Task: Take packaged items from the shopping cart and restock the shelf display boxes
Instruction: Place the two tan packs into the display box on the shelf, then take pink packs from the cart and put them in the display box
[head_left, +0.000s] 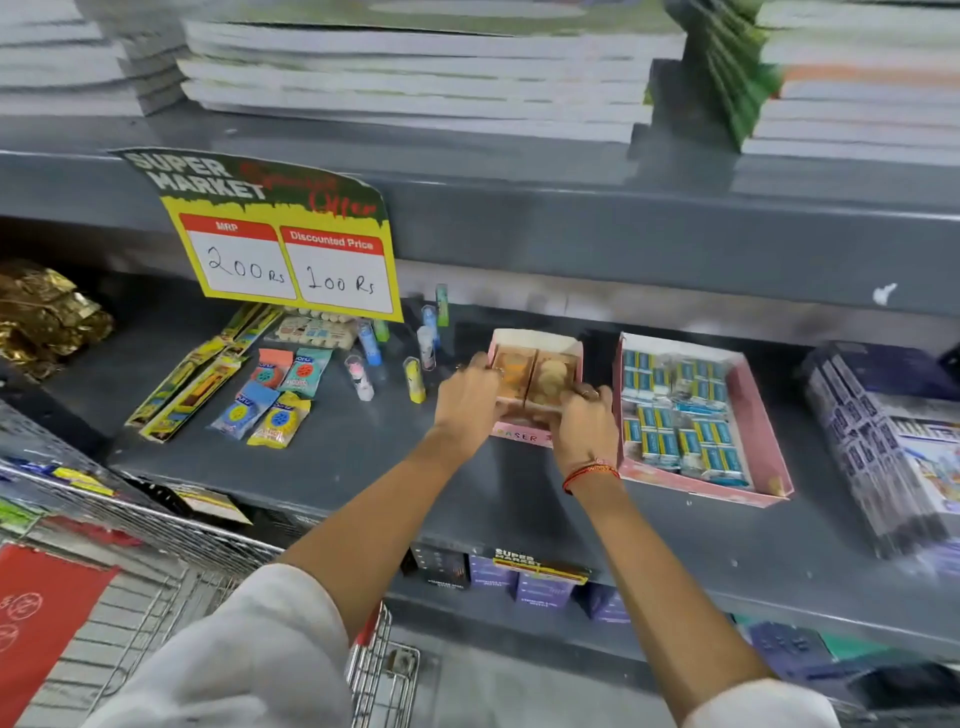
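A small pink display box (540, 340) marked "ERASER" stands on the grey shelf (363, 457). Inside it lies a block of orange-brown wrapped packets (537, 376). My left hand (467, 397) grips the block's left side and my right hand (584, 415) grips its right side, both over the box. To the right sits a larger pink display box (758, 410) filled with several blue and white packets. The wire shopping cart (171, 561) is at the lower left, with a red sheet in it.
Loose glue sticks (415, 358), round sharpener packs (275, 400) and yellow strips (197, 379) lie left of the small box. A yellow price sign (291, 260) hangs above them. Wrapped packs (883, 441) sit at the right, notebooks stack on the shelf above, gold foil at the far left.
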